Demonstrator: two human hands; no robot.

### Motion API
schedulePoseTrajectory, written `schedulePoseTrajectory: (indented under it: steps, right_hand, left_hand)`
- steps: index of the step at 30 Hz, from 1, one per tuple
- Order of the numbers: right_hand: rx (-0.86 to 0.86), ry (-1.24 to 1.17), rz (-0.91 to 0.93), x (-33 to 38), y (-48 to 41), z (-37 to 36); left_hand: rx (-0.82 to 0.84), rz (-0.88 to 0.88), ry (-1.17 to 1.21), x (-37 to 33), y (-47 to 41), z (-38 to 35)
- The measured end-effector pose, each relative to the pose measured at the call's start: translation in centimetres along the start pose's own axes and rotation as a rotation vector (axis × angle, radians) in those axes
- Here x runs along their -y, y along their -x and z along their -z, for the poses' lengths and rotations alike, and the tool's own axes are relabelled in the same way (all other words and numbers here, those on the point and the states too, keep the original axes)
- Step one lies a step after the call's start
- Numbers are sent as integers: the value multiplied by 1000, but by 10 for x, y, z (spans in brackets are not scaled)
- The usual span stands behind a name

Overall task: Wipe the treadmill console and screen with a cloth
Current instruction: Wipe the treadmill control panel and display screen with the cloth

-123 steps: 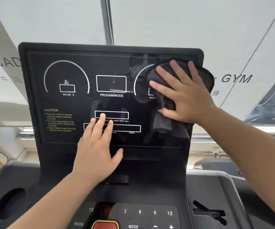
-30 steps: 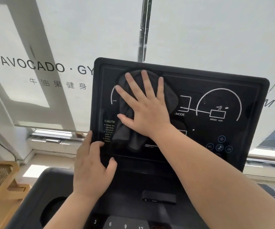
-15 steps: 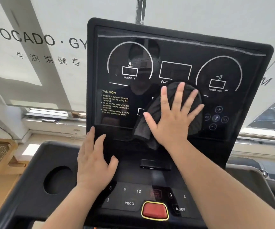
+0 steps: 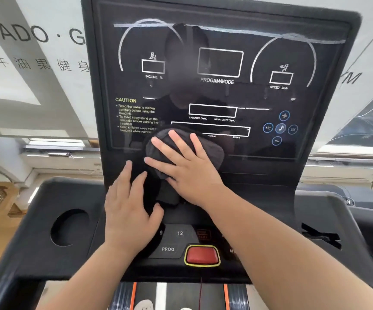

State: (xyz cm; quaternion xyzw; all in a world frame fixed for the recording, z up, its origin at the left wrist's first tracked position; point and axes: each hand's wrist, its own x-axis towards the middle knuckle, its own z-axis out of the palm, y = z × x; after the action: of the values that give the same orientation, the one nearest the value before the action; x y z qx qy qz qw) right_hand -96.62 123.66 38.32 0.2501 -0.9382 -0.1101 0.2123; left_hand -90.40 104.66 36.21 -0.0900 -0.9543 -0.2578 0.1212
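Note:
The black treadmill screen (image 4: 219, 90) stands upright ahead, printed with white dials and a yellow CAUTION text. My right hand (image 4: 185, 168) lies flat with spread fingers on a dark grey cloth (image 4: 212, 153), pressing it against the screen's lower edge, left of centre. Part of the cloth hangs down below the palm. My left hand (image 4: 128, 213) rests flat and bare on the black console (image 4: 259, 220) just below the screen, fingers pointing up, close beside the cloth.
A red stop button (image 4: 202, 255) with a yellow rim sits low on the console beside keys marked PROG and 12. A round cup holder (image 4: 69, 228) is at the left. Blue media icons (image 4: 280, 128) show at the screen's lower right. A white printed wall lies behind.
My right hand has slid the cloth from the screen's upper left, across the middle, down to its lower edge. The left hand has stayed at the base. The view has tilted downward.

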Motion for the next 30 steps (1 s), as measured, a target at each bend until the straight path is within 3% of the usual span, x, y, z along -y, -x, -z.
schedulePoseTrajectory:
  steps: [11,23,30]
  right_hand:
    - [-15,66,-253,-112,140,-2]
    - [-25,69,35,-34,25,4]
    - [-6,73,58,-66,58,-2]
  left_hand:
    - [111,-11,-110,-13,7,-19]
    - [126,-5,-93,-7,2,-6]
    - [104,-13,-92,-17,13,-15]
